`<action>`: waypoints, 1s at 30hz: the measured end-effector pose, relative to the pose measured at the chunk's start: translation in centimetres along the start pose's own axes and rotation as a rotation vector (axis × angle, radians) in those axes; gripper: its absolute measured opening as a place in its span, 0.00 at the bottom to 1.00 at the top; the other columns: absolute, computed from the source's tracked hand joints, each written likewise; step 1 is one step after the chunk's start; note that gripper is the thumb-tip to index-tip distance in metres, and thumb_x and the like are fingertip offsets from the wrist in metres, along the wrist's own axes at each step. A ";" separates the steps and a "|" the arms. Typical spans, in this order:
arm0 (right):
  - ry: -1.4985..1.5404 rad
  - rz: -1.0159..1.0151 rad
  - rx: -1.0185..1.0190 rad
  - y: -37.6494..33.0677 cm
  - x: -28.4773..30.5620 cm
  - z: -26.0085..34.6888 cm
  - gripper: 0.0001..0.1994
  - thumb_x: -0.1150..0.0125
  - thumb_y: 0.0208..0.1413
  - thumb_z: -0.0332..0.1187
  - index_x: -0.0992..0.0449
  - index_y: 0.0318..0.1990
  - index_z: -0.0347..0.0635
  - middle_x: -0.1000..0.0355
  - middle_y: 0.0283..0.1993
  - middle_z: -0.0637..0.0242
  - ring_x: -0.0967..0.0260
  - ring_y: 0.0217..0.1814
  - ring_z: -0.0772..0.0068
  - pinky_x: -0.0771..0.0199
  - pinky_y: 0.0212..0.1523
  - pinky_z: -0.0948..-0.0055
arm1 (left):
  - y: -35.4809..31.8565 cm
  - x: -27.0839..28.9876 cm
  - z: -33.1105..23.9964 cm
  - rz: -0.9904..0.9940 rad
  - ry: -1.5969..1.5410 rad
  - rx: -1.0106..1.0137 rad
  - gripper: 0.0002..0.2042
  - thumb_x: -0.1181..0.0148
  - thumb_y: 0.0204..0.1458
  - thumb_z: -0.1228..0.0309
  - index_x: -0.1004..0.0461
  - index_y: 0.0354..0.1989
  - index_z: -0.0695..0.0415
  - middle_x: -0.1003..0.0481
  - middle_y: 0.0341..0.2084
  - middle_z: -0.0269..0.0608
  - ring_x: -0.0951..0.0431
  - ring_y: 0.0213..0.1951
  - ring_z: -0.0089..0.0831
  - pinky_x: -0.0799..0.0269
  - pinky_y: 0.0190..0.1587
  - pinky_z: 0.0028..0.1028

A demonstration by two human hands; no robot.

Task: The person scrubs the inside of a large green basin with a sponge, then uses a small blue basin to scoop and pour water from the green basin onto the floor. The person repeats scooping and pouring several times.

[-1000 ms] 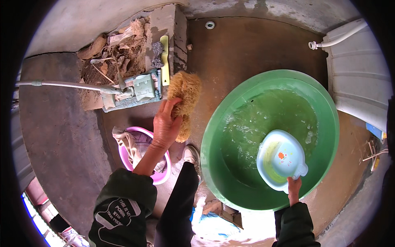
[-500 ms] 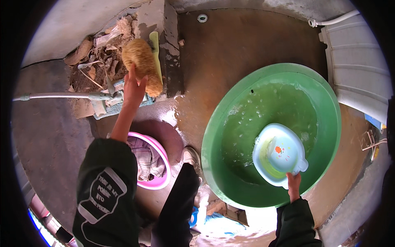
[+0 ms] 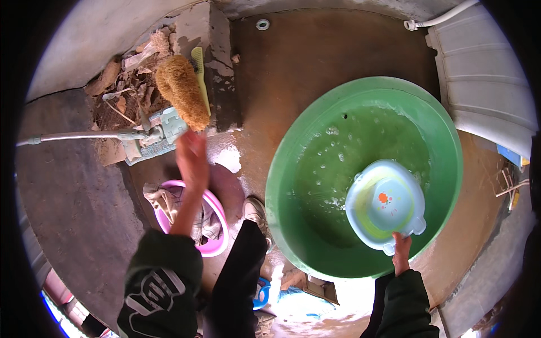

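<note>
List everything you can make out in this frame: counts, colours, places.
Ledge: 1, grey, upper left
Fibrous scrubber: 1, brown, on ledge
Comb-like tool: 1, yellow-green, beside scrubber
Debris heap: 1, brown, on ledge
Flat mop: 1, green-blue head, silver handle, left
Bucket: 1, pink, lower left
Cloth: count unclear, beige and plaid, in bucket
Tub: 1, green, right of centre
Water: greenish, in tub
Basin: 1, light blue, tub's lower right
Ribbed panel: 1, white, upper right
Hose: 1, white, above panel
Shoe: 1, pale, left of tub
Sleeves: 2, dark green, bottom
Left hand: 1, bare, below scrubber
Right hand: 1, bare, gripping basin
</note>
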State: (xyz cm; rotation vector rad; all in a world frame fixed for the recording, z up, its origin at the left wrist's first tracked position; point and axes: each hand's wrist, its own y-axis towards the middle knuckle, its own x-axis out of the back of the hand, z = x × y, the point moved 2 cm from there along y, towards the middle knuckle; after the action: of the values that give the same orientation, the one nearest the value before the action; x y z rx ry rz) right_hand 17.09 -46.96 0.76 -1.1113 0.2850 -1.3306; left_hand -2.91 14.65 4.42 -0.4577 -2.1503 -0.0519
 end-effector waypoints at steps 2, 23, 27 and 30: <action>0.047 -0.068 0.022 0.5 1.8 -0.2 0.23 0.38 0.44 0.28 0.32 0.51 0.34 0.31 0.46 0.67 0.33 0.46 0.72 0.35 0.48 0.72 | -7.6 -3.5 1.7 0.122 -0.150 0.225 0.12 0.41 0.56 0.65 0.33 0.41 0.58 0.33 0.26 0.35 0.30 0.28 0.28 0.32 0.30 0.29; 0.173 0.035 -0.204 2.8 13.4 -3.2 0.22 0.38 0.47 0.36 0.33 0.49 0.35 0.31 0.39 0.66 0.31 0.37 0.74 0.30 0.33 0.74 | -47.4 -10.2 5.0 0.512 -0.813 1.153 0.33 0.46 0.54 0.45 0.42 0.61 0.54 0.32 0.51 0.36 0.30 0.52 0.32 0.34 0.56 0.38; 0.189 0.068 -0.308 1.7 13.8 -3.9 0.23 0.38 0.47 0.35 0.34 0.50 0.33 0.31 0.39 0.65 0.31 0.38 0.72 0.29 0.35 0.72 | -46.3 -8.0 2.4 0.505 -0.618 1.164 0.31 0.46 0.55 0.45 0.39 0.59 0.55 0.30 0.50 0.37 0.30 0.51 0.31 0.31 0.53 0.37; 0.232 0.086 -0.334 0.5 13.8 -3.8 0.24 0.38 0.48 0.35 0.35 0.51 0.32 0.31 0.40 0.63 0.31 0.39 0.72 0.29 0.35 0.72 | -44.0 -5.7 -0.1 0.403 -0.665 1.031 0.26 0.42 0.54 0.49 0.33 0.52 0.56 0.28 0.39 0.31 0.29 0.39 0.23 0.31 0.39 0.29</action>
State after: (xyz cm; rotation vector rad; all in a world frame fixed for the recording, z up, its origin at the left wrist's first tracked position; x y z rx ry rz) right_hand 18.67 -60.76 4.10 -1.2042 0.7405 -1.3669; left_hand -14.92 -28.09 5.71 -0.2825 -2.2865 1.5340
